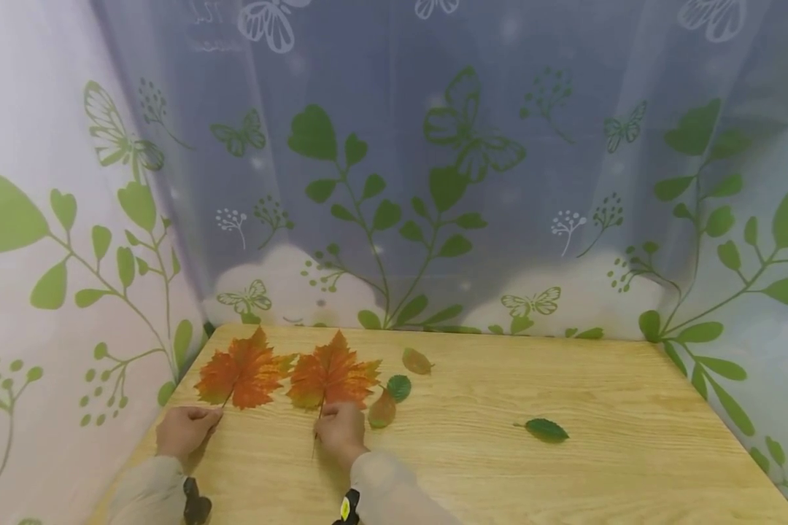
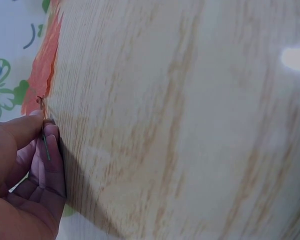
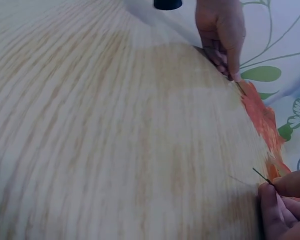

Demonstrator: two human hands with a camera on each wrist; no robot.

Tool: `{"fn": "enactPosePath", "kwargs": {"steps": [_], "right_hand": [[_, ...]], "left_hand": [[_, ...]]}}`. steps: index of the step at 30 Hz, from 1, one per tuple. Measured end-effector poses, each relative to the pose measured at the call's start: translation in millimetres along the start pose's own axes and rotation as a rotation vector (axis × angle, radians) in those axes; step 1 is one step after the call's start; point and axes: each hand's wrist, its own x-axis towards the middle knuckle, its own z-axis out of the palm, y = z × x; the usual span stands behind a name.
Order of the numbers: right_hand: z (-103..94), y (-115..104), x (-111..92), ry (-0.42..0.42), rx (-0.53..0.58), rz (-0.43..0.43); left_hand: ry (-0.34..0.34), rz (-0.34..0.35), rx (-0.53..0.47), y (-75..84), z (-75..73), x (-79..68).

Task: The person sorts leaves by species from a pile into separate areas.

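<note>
Two orange maple leaves lie side by side at the far left of the wooden table. My left hand (image 1: 185, 432) pinches the thin stem of the left maple leaf (image 1: 244, 370) between thumb and finger; in the left wrist view the stem's green end (image 2: 46, 145) runs down past the fingers. With thumb and forefinger, my right hand (image 1: 341, 432) pinches the stem of the right maple leaf (image 1: 328, 370), its tip sticking out below the hand. Close to that hand lie a reddish-green leaf (image 1: 382, 410) and a small round green leaf (image 1: 399, 387), overlapping.
Another reddish-green leaf (image 1: 416, 361) lies behind these two. A dark green leaf (image 1: 546, 430) rests alone on the right part of the wooden table (image 1: 630, 394). Curtains (image 1: 394, 182) printed with leaves and butterflies hang behind the table and along both sides.
</note>
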Motion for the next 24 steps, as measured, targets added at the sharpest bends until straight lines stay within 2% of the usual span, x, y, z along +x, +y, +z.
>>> {"fn": "enactPosePath", "kwargs": {"steps": [6,18,24], "right_hand": [[6.8,5.6,-1.4,0.047,-0.077,-0.076],[12.5,2.6,-5.9,0.195,-0.150,-0.084],[12.4,1.2,-7.5,0.189,-0.143,-0.097]], "left_hand": [[-0.006,-0.003,-0.001,-3.9,0.3,2.4],[-0.030,-0.008,-0.019,-1.9,0.3,1.4],[-0.035,-0.028,-0.025,-3.1,1.1,2.1]]}}
